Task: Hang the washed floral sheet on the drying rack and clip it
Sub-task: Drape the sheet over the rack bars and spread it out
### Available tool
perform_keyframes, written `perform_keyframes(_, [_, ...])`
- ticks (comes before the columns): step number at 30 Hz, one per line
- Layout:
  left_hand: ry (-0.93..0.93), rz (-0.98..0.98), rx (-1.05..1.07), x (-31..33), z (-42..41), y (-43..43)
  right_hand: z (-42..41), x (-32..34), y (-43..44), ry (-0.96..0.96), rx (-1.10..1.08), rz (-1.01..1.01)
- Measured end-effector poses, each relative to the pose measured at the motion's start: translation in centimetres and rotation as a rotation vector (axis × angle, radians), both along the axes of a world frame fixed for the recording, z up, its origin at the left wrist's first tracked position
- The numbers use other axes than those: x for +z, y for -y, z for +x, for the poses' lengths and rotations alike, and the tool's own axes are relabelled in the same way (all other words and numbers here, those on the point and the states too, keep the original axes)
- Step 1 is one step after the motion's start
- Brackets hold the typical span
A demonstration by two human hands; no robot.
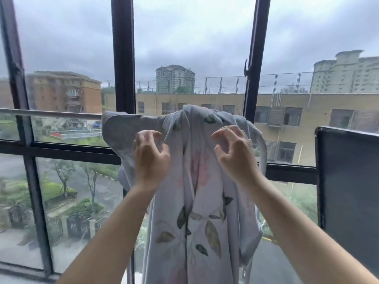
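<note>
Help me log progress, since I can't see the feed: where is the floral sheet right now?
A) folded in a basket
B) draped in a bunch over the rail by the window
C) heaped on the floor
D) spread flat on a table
B: the floral sheet hangs bunched over the pale rail in front of the window, and no clip shows on it.

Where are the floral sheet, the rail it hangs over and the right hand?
floral sheet (196,232), head view, leafy hanging middle.
rail (51,114), head view, bare stretch left of sheet.
right hand (235,154), head view, back of hand.
</note>
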State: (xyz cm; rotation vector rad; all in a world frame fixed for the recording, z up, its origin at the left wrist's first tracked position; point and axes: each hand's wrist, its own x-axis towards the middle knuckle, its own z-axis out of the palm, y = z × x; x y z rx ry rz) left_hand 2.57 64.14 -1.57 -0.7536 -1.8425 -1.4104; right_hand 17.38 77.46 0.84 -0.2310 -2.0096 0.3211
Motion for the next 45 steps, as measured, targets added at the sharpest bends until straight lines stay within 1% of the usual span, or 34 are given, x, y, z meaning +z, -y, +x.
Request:
perform_keyframes(3, [0.175, 0.015, -0.038, 0.3, -3.7, 0.4, -2.4, 1.5, 0.4, 0.01, -0.155, 0.102])
perform_keyframes(6, [0.217, 0.031, 0.1, 0.0, -7.2, 1.1, -5.6, 3.2, 1.2, 0.078, -0.265, 0.158])
perform_keyframes(8, [0.28, 0.086, 0.189, -0.4, -9.0, 2.1, -7.4, 4.1, 1.9, 0.112, -0.278, 0.167])
perform_keyframes(9, [0.323, 0.131, 0.189, -0.5, -9.7, 2.6, -8.2, 4.4, 2.1, 0.122, -0.274, 0.168])
perform_keyframes(11, [0.398, 0.247, 0.11, -0.5, -10.4, 3.6, -9.4, 5.1, 2.3, 0.156, -0.285, 0.182])
perform_keyframes(13, [0.501, 0.354, -0.075, -0.3, -11.2, 4.0, -10.4, 5.8, 2.3, 0.218, -0.321, 0.206])
perform_keyframes(14, [0.546, 0.331, -0.152, 0.0, -11.6, 4.0, -10.9, 6.2, 2.3, 0.26, -0.345, 0.218])
perform_keyframes(15, [0.546, 0.251, -0.194, 0.5, -11.5, 4.1, -11.3, 6.7, 2.3, 0.304, -0.368, 0.225])
perform_keyframes(16, [0.503, 0.185, -0.209, 1.2, -11.3, 4.1, -11.5, 7.0, 2.2, 0.34, -0.392, 0.229])
perform_keyframes(17, [0.434, 0.172, -0.214, 2.1, -11.4, 3.9, -11.7, 7.4, 2.1, 0.362, -0.411, 0.235])
perform_keyframes(20, [0.226, 0.239, -0.225, 7.2, -11.5, 3.2, -11.8, 8.1, 2.1, 0.378, -0.424, 0.218])
perform_keyframes(22, [0.16, 0.227, -0.173, 10.9, -12.6, 2.1, -11.8, 8.6, 1.9, 0.36, -0.401, 0.19])
perform_keyframes(24, [0.193, 0.128, -0.14, 13.8, -14.3, 0.9, -11.8, 8.9, 1.7, 0.33, -0.367, 0.172])
perform_keyframes(25, [0.246, 0.007, -0.14, 14.7, -14.9, 0.3, -11.7, 9.0, 1.5, 0.315, -0.354, 0.167])
perform_keyframes(26, [0.319, -0.169, -0.14, 14.9, -15.7, -0.3, -11.7, 9.0, 1.4, 0.307, -0.341, 0.164])
perform_keyframes(27, [0.375, -0.398, -0.14, 14.8, -16.2, -0.6, -11.6, 8.8, 1.2, 0.297, -0.33, 0.164])
perform_keyframes(28, [0.399, -0.632, -0.132, 14.3, -16.6, -0.6, -11.6, 8.6, 1.1, 0.288, -0.316, 0.167])
perform_keyframes(29, [0.406, -0.818, -0.118, 13.7, -16.5, -0.4, -11.6, 8.5, 1.0, 0.284, -0.3, 0.171])
perform_keyframes(30, [0.409, -0.913, -0.106, 13.1, -16.5, -0.5, -11.6, 8.3, 0.9, 0.287, -0.283, 0.176])
perform_keyframes(31, [0.402, -0.933, -0.107, 12.6, -16.5, -0.6, -11.6, 8.1, 0.8, 0.294, -0.271, 0.182])
perform_keyframes(32, [0.361, -0.91, -0.098, 12.2, -16.7, -0.9, -11.7, 8.0, 0.7, 0.299, -0.268, 0.191])
perform_keyframes(35, [0.163, -0.864, -0.052, 11.6, -16.0, -1.2, -12.0, 7.8, 0.6, 0.284, -0.275, 0.216])
perform_keyframes(37, [0.061, -0.805, -0.109, 10.8, -15.1, -1.2, -12.1, 7.6, 0.6, 0.254, -0.28, 0.231])
perform_keyframes(39, [-0.089, -0.735, -0.149, 9.7, -13.7, -0.8, -12.1, 7.4, 0.6, 0.23, -0.282, 0.247])
perform_keyframes(42, [-0.275, -0.495, -0.224, 7.9, -12.5, -0.5, -11.9, 7.1, 0.5, 0.215, -0.274, 0.261])
perform_keyframes(43, [-0.327, -0.408, -0.228, 7.4, -12.4, -0.5, -11.8, 7.1, 0.4, 0.211, -0.27, 0.268])
perform_keyframes(45, [-0.429, -0.296, -0.181, 6.2, -11.8, -0.4, -11.4, 6.8, 0.2, 0.221, -0.263, 0.277])
